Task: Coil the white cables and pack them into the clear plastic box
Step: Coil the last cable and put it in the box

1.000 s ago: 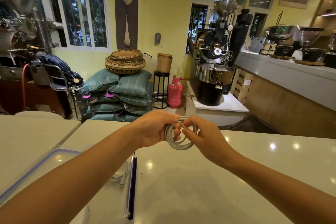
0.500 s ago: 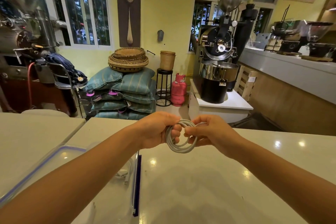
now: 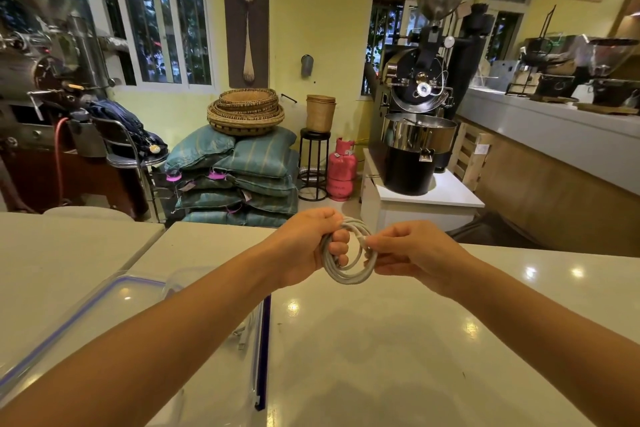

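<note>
The cable (image 3: 346, 276) I'm holding: smooth, matt white plastic sheath. The countertop (image 3: 381, 340) before me: glossy, polished, pale, lamp glints on it. The box (image 3: 175, 282): clear shiny plastic; its lid (image 3: 104, 298) has a blue seal. Behind: woven cane baskets (image 3: 246, 113), striped cloth sacks (image 3: 263, 156), shiny steel roaster drum (image 3: 419, 132).

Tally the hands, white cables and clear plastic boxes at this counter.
Hands: 2, left hand and right hand
White cables: 2, the coiled cable held by both hands, and a loose cable in the box, partly hidden
Clear plastic box: 1
Total: 5
</note>
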Tool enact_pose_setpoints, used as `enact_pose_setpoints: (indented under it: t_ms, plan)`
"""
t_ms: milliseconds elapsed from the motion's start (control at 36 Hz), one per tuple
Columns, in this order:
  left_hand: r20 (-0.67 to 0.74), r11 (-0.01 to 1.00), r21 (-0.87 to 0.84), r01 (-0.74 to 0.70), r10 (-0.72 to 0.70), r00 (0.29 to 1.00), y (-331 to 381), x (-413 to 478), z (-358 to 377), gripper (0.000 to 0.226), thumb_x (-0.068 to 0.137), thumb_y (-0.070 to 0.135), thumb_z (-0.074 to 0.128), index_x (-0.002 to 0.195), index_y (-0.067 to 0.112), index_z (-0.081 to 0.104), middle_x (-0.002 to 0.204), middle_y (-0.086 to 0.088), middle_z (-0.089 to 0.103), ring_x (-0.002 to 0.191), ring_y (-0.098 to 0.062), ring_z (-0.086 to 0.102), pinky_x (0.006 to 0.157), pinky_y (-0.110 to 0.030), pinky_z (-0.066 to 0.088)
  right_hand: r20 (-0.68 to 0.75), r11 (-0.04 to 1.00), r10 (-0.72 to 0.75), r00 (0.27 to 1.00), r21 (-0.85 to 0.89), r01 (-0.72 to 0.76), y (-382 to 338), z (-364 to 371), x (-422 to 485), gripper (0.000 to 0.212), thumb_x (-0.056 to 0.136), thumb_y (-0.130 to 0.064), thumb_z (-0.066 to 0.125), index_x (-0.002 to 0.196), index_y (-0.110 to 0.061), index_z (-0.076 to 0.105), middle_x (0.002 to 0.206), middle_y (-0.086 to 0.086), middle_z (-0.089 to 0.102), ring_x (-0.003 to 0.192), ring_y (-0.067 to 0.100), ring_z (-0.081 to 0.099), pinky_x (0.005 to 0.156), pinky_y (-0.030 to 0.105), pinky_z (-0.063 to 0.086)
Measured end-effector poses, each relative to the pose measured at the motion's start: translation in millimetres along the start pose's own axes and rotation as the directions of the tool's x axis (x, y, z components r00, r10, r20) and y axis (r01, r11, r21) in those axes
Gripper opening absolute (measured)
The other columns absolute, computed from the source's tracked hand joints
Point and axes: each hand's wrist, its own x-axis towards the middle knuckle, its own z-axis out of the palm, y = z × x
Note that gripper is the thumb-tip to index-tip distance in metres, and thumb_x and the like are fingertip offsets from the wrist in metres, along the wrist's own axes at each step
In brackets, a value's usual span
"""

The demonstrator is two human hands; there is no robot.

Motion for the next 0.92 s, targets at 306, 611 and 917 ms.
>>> enact_pose_setpoints:
  t_ms: [306, 611, 917]
  plan:
    - [0.069, 0.986, -0.166, 0.019, -0.008, 0.998, -3.0, 0.8, 3.6, 0.031, 0.098, 0.013, 0.025, 0.074, 0.009, 0.044, 0.047, 0.004, 0.041, 0.038, -0.005, 0.038, 0.042, -0.018, 0.043, 0.155, 0.994, 0.029, 0.987, 0.103, -0.045, 1.4, -5.2, 2.9, 0.015, 0.085, -0.005, 0.054, 0.071, -0.007, 0.06, 0.074, 0.008, 0.065, 0.074, 0.017, 0.063, 0.072, 0.027, 0.053]
    - [0.071, 0.973, -0.229, 0.027, -0.011, 0.997, -4.4, 2.4, 6.0, 0.031, 0.098, 0.012, 0.024, 0.073, 0.009, 0.042, 0.048, 0.003, 0.041, 0.038, -0.005, 0.039, 0.043, -0.018, 0.042, 0.142, 0.975, 0.052, 0.988, 0.207, -0.081, 3.4, -1.1, 1.5, 0.012, 0.084, -0.005, 0.055, 0.072, -0.005, 0.057, 0.058, 0.005, 0.068, 0.055, 0.015, 0.067, 0.053, 0.023, 0.057]
    - [0.073, 0.98, -0.191, 0.052, -0.038, 0.997, -4.7, 0.9, 10.4, 0.03, 0.097, 0.012, 0.024, 0.076, 0.009, 0.044, 0.048, 0.003, 0.04, 0.039, -0.006, 0.038, 0.048, -0.02, 0.042, 0.029, 0.996, 0.01, 1.0, 0.083, -0.012, 6.9, 1.0, 0.0, 0.017, 0.082, -0.011, 0.061, 0.066, -0.008, 0.058, 0.057, 0.004, 0.063, 0.055, 0.013, 0.059, 0.06, 0.024, 0.042]
